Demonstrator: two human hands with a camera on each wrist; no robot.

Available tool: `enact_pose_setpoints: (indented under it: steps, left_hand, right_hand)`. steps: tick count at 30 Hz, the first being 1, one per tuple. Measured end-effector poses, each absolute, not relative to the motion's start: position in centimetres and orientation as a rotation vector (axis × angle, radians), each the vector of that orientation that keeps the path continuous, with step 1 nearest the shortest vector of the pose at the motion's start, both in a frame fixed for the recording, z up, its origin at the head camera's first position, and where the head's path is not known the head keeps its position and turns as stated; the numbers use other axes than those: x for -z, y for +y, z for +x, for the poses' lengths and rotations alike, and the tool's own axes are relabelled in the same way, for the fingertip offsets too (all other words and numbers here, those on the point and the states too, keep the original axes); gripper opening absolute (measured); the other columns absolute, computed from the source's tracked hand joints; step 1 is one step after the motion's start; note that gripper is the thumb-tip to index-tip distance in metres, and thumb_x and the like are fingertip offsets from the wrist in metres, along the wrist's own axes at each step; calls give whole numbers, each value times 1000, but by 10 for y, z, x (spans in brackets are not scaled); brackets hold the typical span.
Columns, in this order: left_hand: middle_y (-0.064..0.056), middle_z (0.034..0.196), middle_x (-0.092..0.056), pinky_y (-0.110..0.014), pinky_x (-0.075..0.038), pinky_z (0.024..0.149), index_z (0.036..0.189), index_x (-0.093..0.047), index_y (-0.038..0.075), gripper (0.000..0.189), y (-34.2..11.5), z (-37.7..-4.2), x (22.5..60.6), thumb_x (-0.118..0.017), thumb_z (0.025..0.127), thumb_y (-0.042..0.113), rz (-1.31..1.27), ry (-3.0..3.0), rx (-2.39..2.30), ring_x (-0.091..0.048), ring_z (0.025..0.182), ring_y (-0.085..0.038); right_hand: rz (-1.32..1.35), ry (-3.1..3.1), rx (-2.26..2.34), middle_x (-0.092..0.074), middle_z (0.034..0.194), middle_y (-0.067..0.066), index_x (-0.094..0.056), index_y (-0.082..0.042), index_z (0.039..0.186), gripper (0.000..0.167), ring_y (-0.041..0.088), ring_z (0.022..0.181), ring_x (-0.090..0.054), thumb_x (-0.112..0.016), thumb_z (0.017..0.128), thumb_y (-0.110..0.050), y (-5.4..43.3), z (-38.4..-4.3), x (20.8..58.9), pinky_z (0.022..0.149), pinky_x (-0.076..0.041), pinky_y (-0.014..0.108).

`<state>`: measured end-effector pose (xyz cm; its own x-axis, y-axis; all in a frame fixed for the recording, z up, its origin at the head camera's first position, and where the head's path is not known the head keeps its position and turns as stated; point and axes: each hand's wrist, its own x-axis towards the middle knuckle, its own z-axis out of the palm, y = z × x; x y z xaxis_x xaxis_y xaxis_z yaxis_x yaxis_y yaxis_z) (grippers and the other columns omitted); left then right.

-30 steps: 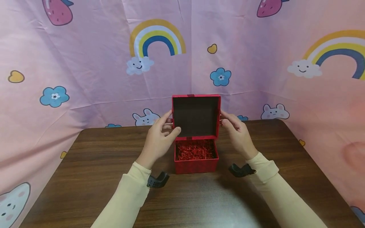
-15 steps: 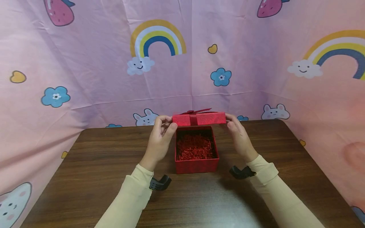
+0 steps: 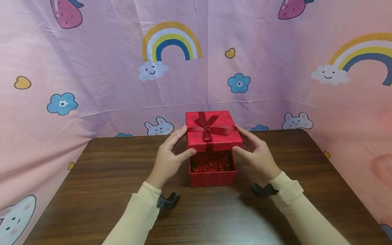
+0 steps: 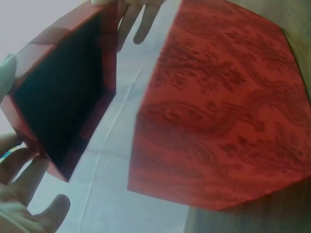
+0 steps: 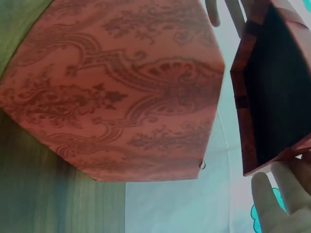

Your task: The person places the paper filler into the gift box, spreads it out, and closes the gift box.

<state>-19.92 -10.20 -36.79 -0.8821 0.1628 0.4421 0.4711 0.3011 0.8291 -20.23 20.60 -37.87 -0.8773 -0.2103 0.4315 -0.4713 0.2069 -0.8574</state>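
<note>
A red gift box lid with a dark red ribbon bow on top is held level between both hands, above the gift box. The left hand grips its left side, thumb at the front corner. On the right side, the right hand holds it likewise. Red shredded paper lies inside the box, partly hidden beneath the lid. Both wrist views show the lid's dark inside apart from the patterned box wall.
The box stands on a dark wooden table. Behind and beside it hangs a pink cloth printed with rainbows, flowers and bunnies. A black wrist device sits on the left wrist, another device on the right.
The lid has turned from upright, dark inside facing the camera, to bow side up, and has come forward over the box's rear part. The box has not moved; both hands kept hold of the lid.
</note>
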Motion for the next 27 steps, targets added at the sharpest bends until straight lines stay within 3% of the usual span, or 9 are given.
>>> enact_pose_setpoints:
  steps: [5, 10, 19, 27]
  left_hand:
    - [10, 157, -48, -50, -34, 121, 157, -45, 25, 82, -108, -195, 373, -86, 86, 23, -656, -2314, 1661, -43, 145, -10]
    - [16, 158, -45, -50, -35, 120, 155, -47, 31, 78, -112, -188, 377, -85, 87, 29, -660, -2385, 1595, -39, 147, -8]
    - [13, 154, -51, -59, -38, 116, 156, -45, 31, 81, -118, -179, 393, -86, 86, 29, -646, -2435, 1626, -48, 142, -12]
    - [13, 158, -46, -56, -41, 115, 152, -50, 32, 75, -118, -177, 409, -86, 87, 28, -684, -2444, 1557, -43, 146, -13]
  right_hand:
    - [658, -2306, -1761, -45, 160, 6, -33, -14, 162, 86, 27, 143, -47, -79, 90, -4, 207, -194, 379, 108, -45, 19]
    - [660, -2353, -1814, -44, 158, 6, -40, -11, 159, 79, 28, 141, -49, -79, 91, -6, 205, -186, 378, 106, -47, 22]
    - [705, -2375, -1688, -49, 151, 10, -45, -7, 155, 77, 31, 133, -56, -82, 87, -5, 203, -177, 389, 109, -46, 24]
    - [631, -2400, -1717, -50, 151, 2, -48, -14, 155, 77, 27, 132, -57, -84, 87, -10, 204, -171, 404, 107, -50, 31]
